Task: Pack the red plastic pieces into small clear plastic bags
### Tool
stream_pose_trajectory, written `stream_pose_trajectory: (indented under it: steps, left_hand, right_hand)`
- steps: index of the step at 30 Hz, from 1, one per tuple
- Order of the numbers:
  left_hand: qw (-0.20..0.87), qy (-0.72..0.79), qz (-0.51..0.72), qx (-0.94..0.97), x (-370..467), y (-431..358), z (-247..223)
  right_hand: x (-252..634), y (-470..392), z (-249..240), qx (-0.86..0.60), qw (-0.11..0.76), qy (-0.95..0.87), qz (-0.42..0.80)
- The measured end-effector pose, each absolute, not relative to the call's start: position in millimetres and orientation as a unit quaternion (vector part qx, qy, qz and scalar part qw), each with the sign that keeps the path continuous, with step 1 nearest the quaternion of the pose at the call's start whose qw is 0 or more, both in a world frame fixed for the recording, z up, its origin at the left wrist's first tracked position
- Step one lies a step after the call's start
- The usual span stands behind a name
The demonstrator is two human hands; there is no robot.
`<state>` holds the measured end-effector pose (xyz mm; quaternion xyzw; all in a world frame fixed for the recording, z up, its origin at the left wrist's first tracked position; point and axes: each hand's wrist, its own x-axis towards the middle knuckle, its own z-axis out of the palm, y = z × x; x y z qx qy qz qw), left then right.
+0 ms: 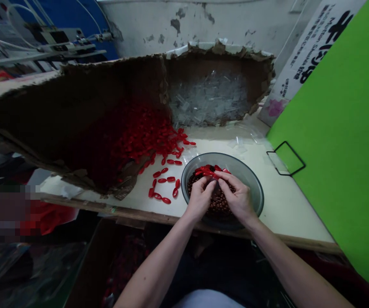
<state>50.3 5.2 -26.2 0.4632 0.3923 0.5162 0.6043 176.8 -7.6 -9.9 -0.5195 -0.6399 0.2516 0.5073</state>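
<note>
Red oval pieces (207,170) sit bunched at the far side of a grey round bowl (251,182), on top of a heap of small dark brown beads (218,204); both hands meet over that bowl, near the front edge of a pale tabletop (281,201); the left hand (200,196) has its grip pinched closed on the red pieces; the right hand (237,197) also curls its fingertips onto them, grip closed; more red pieces (163,182) lie scattered on the tabletop just left of the bowl, spilling from a torn cardboard box (75,115); a second torn box (216,96) behind holds clear plastic bits; a green panel (341,141) stands at the right.
</note>
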Motion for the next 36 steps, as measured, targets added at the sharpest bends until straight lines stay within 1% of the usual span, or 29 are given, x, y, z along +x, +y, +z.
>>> stream_pose_trajectory:
  steps: [1,3,7,9,11,12,15,17,22,26,28,31,33,36]
  left_hand:
    - [0.608,0.395,0.512,0.461,50,6,-25]
    - [0.625,0.393,0.497,0.457,48,7,-19]
    - [0.717,0.347,0.434,0.421,46,8,-3]
    - [0.756,0.329,0.399,0.401,46,6,1]
    - [0.77,0.331,0.382,0.389,46,4,2]
    - [0.771,0.336,0.381,0.384,46,4,1]
    - [0.772,0.346,0.385,0.368,44,3,-4]
    - [0.775,0.346,0.386,0.362,45,3,-5]
    - [0.752,0.362,0.379,0.4,58,2,-2]
    - [0.66,0.426,0.436,0.44,70,-3,-2]
    - [0.608,0.448,0.461,0.466,72,-5,-3]
    - [0.548,0.477,0.46,0.511,71,-11,-6]
    - [0.537,0.49,0.443,0.525,69,-13,-7]
    - [0.574,0.487,0.4,0.523,67,-13,-4]
  right_hand:
    - [179,-7,-8,-0.522,0.502,-0.635,0.269]
    - [184,-1,-3,-0.518,0.5,-0.6,0.348]
    - [193,24,14,-0.473,0.533,-0.469,0.521]
    - [194,36,22,-0.446,0.507,-0.447,0.586]
    - [196,44,28,-0.428,0.47,-0.451,0.627]
    - [197,46,30,-0.425,0.469,-0.45,0.63]
    - [202,46,30,-0.438,0.525,-0.428,0.591]
    - [204,43,28,-0.446,0.54,-0.429,0.57]
    - [192,39,26,-0.46,0.493,-0.483,0.559]
    - [180,36,22,-0.457,0.482,-0.515,0.542]
    - [178,33,18,-0.452,0.477,-0.514,0.552]
    - [176,26,10,-0.445,0.472,-0.503,0.571]
    - [174,22,4,-0.447,0.473,-0.49,0.581]
    - [171,18,1,-0.444,0.472,-0.442,0.62]
